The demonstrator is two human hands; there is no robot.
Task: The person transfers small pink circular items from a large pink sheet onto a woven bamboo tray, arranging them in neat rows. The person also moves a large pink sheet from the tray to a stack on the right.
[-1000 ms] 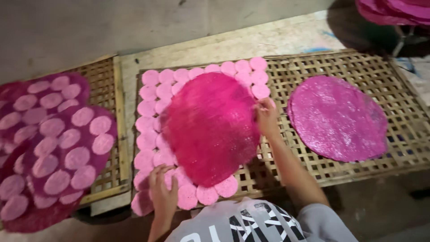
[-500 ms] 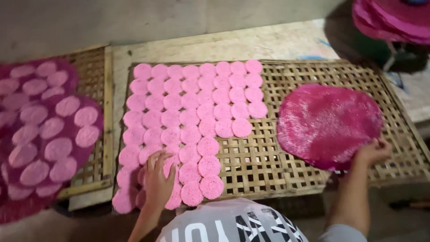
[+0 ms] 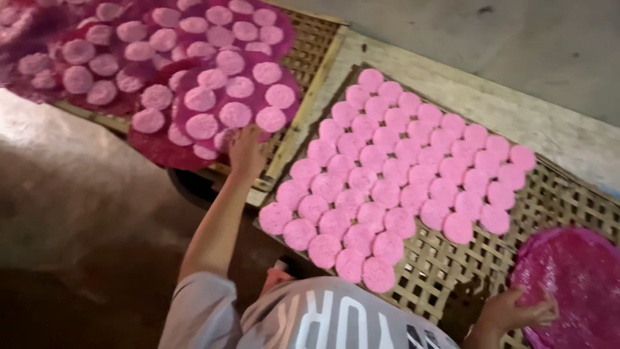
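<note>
A round magenta tray [image 3: 213,103] loaded with pale pink discs is being reached for by the left hand [image 3: 245,152], fingers curled at its near edge, though a closed grasp cannot be told. An empty magenta tray [image 3: 575,284] at the rack's far end is being touched by the spread right hand [image 3: 516,310]. Lifting the loaded tray level is judged the next demand, so that no discs slide off. Rows of pink discs [image 3: 400,174] are lying on a woven bamboo rack [image 3: 452,271], a bare grey floor [image 3: 516,39] beyond.

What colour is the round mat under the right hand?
Deep pink, seen in the head view: round mat, right hand.
</note>
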